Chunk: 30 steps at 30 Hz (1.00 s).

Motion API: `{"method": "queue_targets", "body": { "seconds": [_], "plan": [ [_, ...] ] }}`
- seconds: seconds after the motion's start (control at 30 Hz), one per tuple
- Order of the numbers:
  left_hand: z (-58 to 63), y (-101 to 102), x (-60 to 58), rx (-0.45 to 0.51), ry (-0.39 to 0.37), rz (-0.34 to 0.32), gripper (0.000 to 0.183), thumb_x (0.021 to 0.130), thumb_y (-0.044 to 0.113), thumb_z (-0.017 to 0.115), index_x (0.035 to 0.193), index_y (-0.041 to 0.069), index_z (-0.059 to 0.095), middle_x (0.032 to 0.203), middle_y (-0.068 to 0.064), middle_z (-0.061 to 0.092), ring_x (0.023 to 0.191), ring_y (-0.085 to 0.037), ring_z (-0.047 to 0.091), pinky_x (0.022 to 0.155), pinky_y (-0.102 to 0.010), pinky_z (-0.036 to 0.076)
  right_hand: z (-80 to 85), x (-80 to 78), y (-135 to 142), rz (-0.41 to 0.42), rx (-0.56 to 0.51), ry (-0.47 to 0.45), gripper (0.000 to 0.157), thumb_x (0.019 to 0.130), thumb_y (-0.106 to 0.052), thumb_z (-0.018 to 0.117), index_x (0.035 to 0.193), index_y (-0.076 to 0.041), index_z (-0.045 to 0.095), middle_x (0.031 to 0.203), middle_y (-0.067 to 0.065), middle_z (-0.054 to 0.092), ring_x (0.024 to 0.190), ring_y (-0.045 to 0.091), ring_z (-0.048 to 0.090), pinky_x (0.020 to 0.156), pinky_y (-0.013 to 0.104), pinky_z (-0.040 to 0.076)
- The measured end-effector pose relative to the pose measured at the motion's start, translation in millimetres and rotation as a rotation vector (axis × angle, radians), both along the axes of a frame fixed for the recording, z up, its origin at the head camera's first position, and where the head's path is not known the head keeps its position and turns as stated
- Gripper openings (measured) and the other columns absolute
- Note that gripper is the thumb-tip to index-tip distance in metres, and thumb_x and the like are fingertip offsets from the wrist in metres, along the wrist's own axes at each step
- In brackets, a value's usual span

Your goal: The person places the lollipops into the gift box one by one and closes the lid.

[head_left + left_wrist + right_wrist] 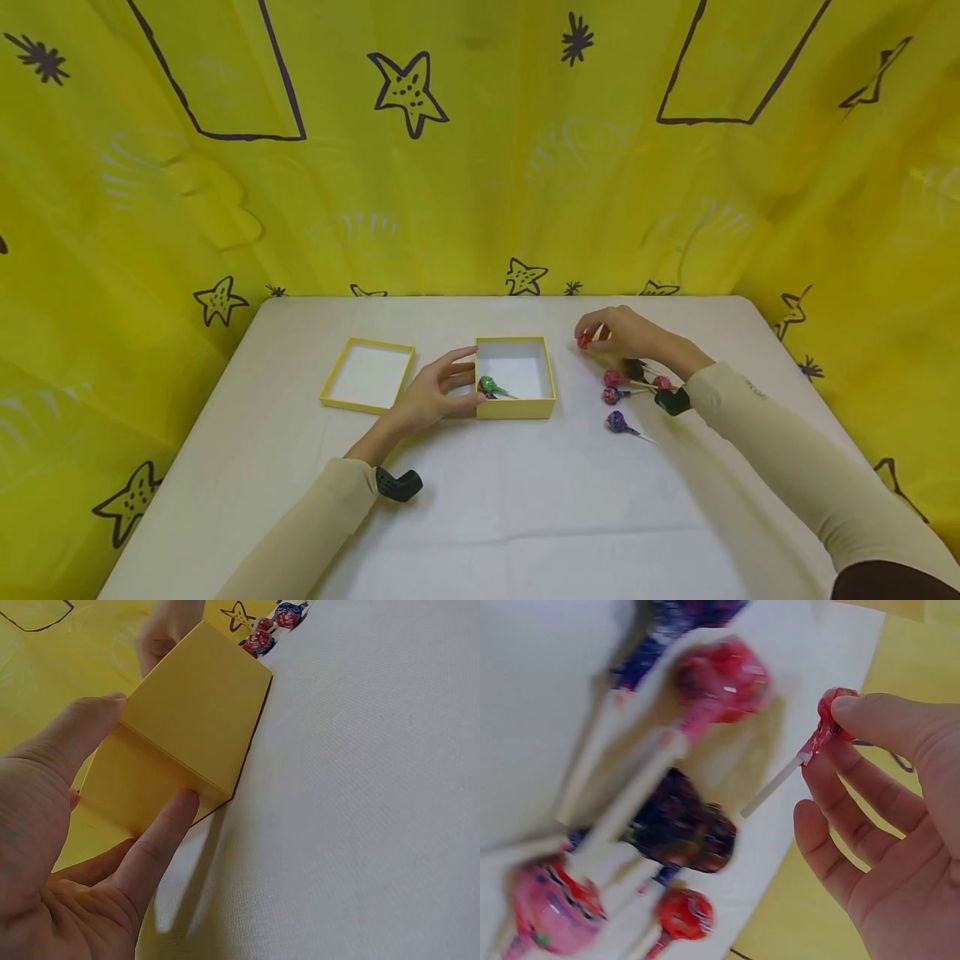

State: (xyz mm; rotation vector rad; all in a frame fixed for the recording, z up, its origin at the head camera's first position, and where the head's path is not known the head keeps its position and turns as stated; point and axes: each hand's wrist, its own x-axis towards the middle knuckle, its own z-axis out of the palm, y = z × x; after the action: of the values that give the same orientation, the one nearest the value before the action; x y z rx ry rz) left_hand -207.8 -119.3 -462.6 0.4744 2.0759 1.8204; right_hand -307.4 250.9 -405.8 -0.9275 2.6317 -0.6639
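A yellow box [516,408] with a white inside stands on the table. In it lies a green-wrapped lollipop [489,385], with a darker wrapper partly showing under it. My left hand [431,393] holds the box's left side, thumb by the near corner and fingers along the wall; the left wrist view shows thumb and fingertips touching the yellow cardboard [199,705]. To the right of the box, my right hand [622,332] pinches a red lollipop [832,712] by its wrapped head between thumb and fingers. Its white stick points away from the palm.
A shallow yellow-rimmed lid [369,375] lies left of the box. Several lollipops lie under and near the right wrist, among them a purple one [617,422] nearest me and a pink one [724,679]. A yellow patterned curtain [465,167] hangs behind the table.
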Motion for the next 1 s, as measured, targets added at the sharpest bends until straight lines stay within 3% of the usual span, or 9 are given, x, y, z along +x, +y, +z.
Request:
{"method": "queue_targets", "body": {
  "seconds": [0.2, 0.53, 1.0],
  "plan": [
    [-1.0, 0, 0.7, 0.004, 0.001, 0.002, 0.083, 0.089, 0.007, 0.080, 0.159, 0.013, 0.036, 0.154, -0.021, 0.046, 0.139, -0.035, 0.050, 0.109, -0.045, 0.048, 19.4, 3.4, -1, 0.048, -0.026, 0.005, 0.017, 0.095, -0.001, 0.071, 0.111, -0.005, 0.073, 0.103, 0.003, 0.075, 0.098, 0.025, 0.069, 0.088, 0.045, 0.059],
    [-0.4, 0, 0.4, 0.014, -0.002, 0.001, 0.084, 0.090, 0.007, 0.080, 0.160, 0.013, 0.035, 0.154, -0.023, 0.045, 0.139, -0.035, 0.049, 0.109, -0.043, 0.048, 49.0, 13.6, -2, 0.029, -0.042, -0.005, 0.019, 0.096, -0.004, 0.071, 0.114, -0.010, 0.075, 0.108, 0.003, 0.074, 0.098, 0.025, 0.069, 0.090, 0.048, 0.058],
    [-1.7, 0, -0.9, 0.028, -0.010, -0.003, 0.084, 0.089, 0.006, 0.081, 0.160, 0.013, 0.035, 0.154, -0.023, 0.045, 0.140, -0.035, 0.049, 0.109, -0.041, 0.048, 76.5, 14.2, -10, 0.012, -0.184, 0.111, 0.024, 0.096, -0.010, 0.074, 0.119, -0.009, 0.074, 0.117, 0.008, 0.073, 0.090, 0.020, 0.069, 0.081, 0.030, 0.060]
  ]
}}
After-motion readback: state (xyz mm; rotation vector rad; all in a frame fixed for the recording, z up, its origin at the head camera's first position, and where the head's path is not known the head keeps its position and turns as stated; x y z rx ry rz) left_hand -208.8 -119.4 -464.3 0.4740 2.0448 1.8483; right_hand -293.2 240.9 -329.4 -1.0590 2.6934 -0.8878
